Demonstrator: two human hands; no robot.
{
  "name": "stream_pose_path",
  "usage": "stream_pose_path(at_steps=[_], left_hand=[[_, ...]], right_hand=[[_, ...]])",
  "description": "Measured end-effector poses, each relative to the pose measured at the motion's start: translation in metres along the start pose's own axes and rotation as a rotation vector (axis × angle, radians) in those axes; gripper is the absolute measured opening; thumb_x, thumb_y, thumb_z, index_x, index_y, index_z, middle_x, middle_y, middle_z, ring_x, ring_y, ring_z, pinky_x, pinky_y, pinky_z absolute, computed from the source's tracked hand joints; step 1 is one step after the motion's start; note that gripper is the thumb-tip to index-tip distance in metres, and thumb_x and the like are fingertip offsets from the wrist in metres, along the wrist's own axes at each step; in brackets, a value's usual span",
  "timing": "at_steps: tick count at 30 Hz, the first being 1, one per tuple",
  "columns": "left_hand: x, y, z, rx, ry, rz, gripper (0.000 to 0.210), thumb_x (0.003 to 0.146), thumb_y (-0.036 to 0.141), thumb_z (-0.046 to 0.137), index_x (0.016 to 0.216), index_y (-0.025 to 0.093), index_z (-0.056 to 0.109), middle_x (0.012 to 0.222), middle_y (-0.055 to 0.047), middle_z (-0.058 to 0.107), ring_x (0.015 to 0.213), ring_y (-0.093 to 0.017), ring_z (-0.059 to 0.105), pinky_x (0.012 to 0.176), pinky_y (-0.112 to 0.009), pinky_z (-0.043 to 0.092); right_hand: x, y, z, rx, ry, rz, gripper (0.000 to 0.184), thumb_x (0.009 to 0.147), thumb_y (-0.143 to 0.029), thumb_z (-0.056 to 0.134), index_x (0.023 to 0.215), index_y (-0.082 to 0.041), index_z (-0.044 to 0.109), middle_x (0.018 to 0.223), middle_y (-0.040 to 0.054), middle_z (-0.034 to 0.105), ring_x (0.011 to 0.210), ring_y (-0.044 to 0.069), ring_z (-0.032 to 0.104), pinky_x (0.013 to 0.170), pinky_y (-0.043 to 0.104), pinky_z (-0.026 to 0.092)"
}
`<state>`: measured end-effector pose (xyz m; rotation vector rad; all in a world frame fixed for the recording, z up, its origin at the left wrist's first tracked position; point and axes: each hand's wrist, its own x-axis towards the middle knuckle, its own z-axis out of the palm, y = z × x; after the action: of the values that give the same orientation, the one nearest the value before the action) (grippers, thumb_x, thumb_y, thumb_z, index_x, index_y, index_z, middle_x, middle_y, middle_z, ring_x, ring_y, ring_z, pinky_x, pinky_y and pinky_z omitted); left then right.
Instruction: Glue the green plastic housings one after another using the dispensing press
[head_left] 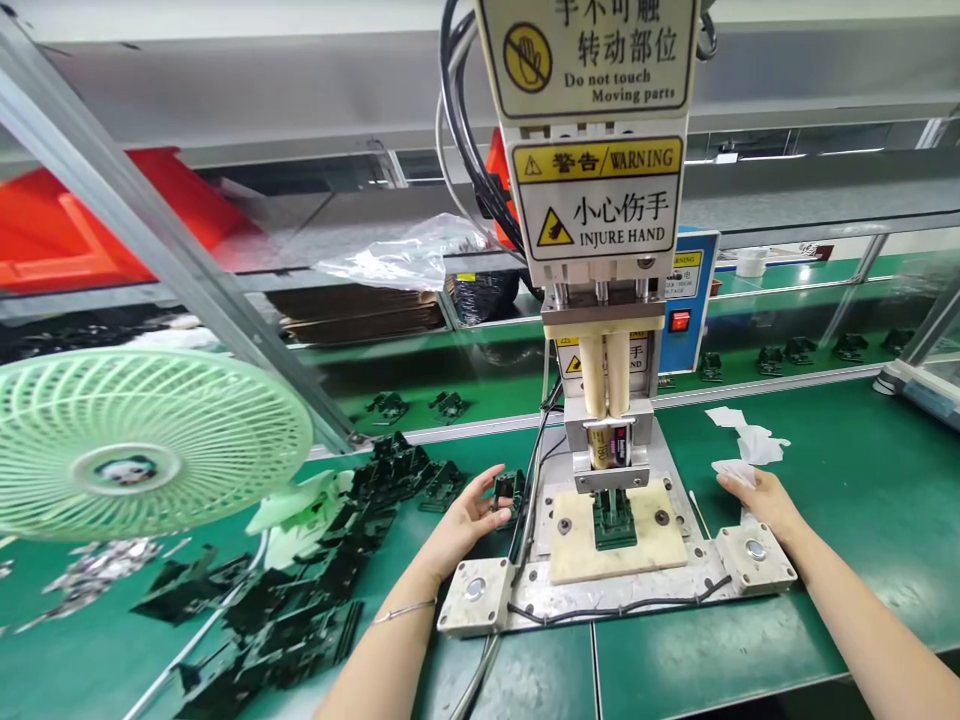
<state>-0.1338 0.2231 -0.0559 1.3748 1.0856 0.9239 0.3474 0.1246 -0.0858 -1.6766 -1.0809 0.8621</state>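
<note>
My left hand (471, 517) reaches to the left of the press base, its fingers closed around a small black plastic part (510, 493). My right hand (757, 497) rests flat on the green mat to the right of the press, fingers touching a white paper scrap (736, 470). Between the hands stands a small press machine (604, 250) with warning labels. Its head is down over a black part (613, 520) seated on the beige fixture plate (660, 550). A push button box (754, 555) sits just below my right hand; another (474, 592) is beside my left wrist.
A pile of black plastic parts (315, 590) covers the mat on the left. A pale green fan (127, 440) stands at the far left. White paper scraps (750, 435) lie at the right. A green conveyor (750, 335) carrying black parts runs behind the press. Cables (525, 490) trail from it.
</note>
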Motion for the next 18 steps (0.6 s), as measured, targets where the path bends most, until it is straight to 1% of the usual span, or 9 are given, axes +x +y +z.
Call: stream_pose_path(at_steps=[5, 8, 11, 17, 18], left_hand=[[-0.004, 0.008, 0.006, -0.045, 0.009, -0.029, 0.087, 0.061, 0.036, 0.089, 0.137, 0.028, 0.047, 0.135, -0.011, 0.044, 0.1, -0.019, 0.062, 0.087, -0.034, 0.054], [-0.005, 0.01, 0.01, -0.079, 0.0, -0.026, 0.084, 0.058, 0.033, 0.09, 0.132, 0.027, 0.05, 0.132, -0.01, 0.044, 0.097, -0.017, 0.061, 0.082, -0.031, 0.054], [-0.005, 0.007, 0.012, -0.113, -0.021, -0.002, 0.081, 0.056, 0.03, 0.09, 0.128, 0.025, 0.052, 0.128, -0.009, 0.045, 0.094, -0.016, 0.06, 0.08, -0.03, 0.054], [-0.003, -0.002, 0.013, -0.115, -0.024, 0.007, 0.08, 0.055, 0.026, 0.09, 0.126, 0.023, 0.055, 0.128, -0.01, 0.048, 0.094, -0.017, 0.062, 0.083, -0.032, 0.055], [-0.004, -0.002, 0.013, -0.112, -0.03, 0.01, 0.078, 0.056, 0.026, 0.09, 0.126, 0.023, 0.055, 0.129, -0.01, 0.049, 0.094, -0.017, 0.062, 0.083, -0.032, 0.055]], right_hand=[[0.0, 0.001, -0.004, -0.008, 0.037, 0.026, 0.055, 0.064, -0.064, 0.075, 0.087, -0.014, 0.07, 0.081, 0.0064, 0.068, 0.075, 0.02, 0.061, 0.07, 0.033, 0.049], [-0.001, 0.001, -0.008, -0.033, 0.067, 0.082, 0.061, 0.056, -0.065, 0.077, 0.09, -0.014, 0.073, 0.084, 0.0083, 0.069, 0.078, 0.026, 0.062, 0.066, 0.035, 0.048], [-0.002, -0.001, -0.014, -0.085, 0.083, 0.175, 0.061, 0.054, -0.063, 0.08, 0.089, -0.014, 0.074, 0.08, 0.0102, 0.069, 0.074, 0.027, 0.061, 0.06, 0.036, 0.045], [0.002, -0.001, -0.027, -0.254, 0.118, 0.358, 0.056, 0.058, -0.063, 0.083, 0.088, -0.017, 0.072, 0.08, 0.0136, 0.069, 0.069, 0.028, 0.063, 0.06, 0.042, 0.043], [0.002, 0.001, -0.028, -0.291, 0.134, 0.361, 0.057, 0.058, -0.065, 0.083, 0.086, -0.017, 0.072, 0.079, 0.015, 0.069, 0.066, 0.027, 0.063, 0.058, 0.042, 0.044]])
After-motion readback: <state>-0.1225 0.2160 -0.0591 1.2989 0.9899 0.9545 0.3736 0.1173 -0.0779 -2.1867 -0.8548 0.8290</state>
